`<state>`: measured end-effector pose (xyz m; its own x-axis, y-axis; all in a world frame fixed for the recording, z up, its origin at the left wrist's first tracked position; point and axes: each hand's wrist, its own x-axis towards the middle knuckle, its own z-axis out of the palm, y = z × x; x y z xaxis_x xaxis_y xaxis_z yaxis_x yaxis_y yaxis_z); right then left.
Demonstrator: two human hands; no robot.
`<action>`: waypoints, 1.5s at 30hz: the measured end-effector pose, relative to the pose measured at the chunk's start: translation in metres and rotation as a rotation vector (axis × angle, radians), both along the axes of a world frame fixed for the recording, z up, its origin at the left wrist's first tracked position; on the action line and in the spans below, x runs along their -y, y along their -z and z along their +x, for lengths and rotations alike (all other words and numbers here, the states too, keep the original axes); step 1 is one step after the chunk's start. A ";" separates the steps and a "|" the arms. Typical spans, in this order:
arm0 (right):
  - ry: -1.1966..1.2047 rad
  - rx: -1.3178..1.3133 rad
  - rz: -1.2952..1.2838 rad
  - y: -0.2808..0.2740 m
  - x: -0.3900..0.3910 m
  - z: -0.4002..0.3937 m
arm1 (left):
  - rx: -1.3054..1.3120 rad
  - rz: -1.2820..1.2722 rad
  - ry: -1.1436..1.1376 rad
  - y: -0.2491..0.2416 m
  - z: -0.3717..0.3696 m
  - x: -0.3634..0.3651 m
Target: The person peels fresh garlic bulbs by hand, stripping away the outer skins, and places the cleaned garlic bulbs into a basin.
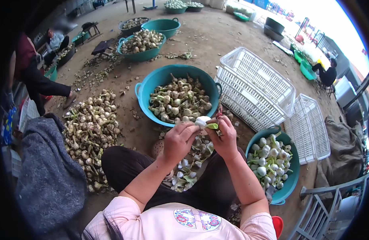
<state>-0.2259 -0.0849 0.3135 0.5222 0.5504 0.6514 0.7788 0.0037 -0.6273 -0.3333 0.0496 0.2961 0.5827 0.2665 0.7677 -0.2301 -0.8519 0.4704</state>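
A white peeled garlic bulb (202, 121) with a cut green stem is pinched in the fingertips of my left hand (178, 138). My right hand (225, 136) is closed right beside it, its thumb and fingers at the green stem. From the top of these fingers sticks up a slim reddish thing (219, 111), whose kind I cannot tell. Just beyond both hands stands a teal tub (142, 102) with unpeeled garlic (176, 98). Peeled garlic bulbs (271, 160) fill another teal tub (294, 172) to the right. Garlic skins (184, 180) lie between my legs.
At left, unpeeled garlic is heaped (90, 136) on the ground beside a grey blanket (50, 172). White plastic crates (254, 90) stand at right, near a grey metal frame (324, 208). Farther off are more tubs (141, 54), a standing person (36, 76) and seated people (328, 74).
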 end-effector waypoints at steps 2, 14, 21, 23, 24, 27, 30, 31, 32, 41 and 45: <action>-0.013 0.033 -0.017 0.002 -0.001 0.002 | -0.031 -0.051 0.016 -0.003 0.000 -0.001; -0.096 -0.051 -0.089 -0.001 -0.019 -0.005 | -0.137 -0.101 0.055 0.001 -0.012 -0.020; 0.017 -0.133 0.111 0.014 -0.027 0.005 | -0.234 -0.034 0.060 -0.007 -0.006 -0.011; 0.106 -0.306 0.231 0.015 -0.020 0.011 | -0.185 0.031 0.110 0.007 -0.001 -0.009; 0.216 -0.342 0.266 0.020 -0.021 0.015 | -0.146 0.193 0.079 0.015 0.004 -0.016; 0.280 -0.452 0.305 0.031 -0.026 0.029 | -0.058 0.108 0.167 0.015 0.018 -0.008; 0.350 -0.600 0.408 0.017 0.000 0.025 | -0.012 -0.092 0.259 0.012 0.042 0.006; 0.350 -0.685 0.455 0.013 0.008 0.024 | -0.047 -0.178 0.237 -0.008 0.038 0.032; 0.409 -0.680 0.477 0.024 0.002 0.033 | -0.016 -0.269 0.264 -0.006 0.050 0.030; 0.088 -1.313 0.939 0.037 0.026 0.061 | -0.072 -0.994 0.588 0.046 0.111 -0.012; 0.058 -1.369 1.142 0.048 0.021 0.073 | -0.324 -0.794 0.277 0.042 0.085 0.001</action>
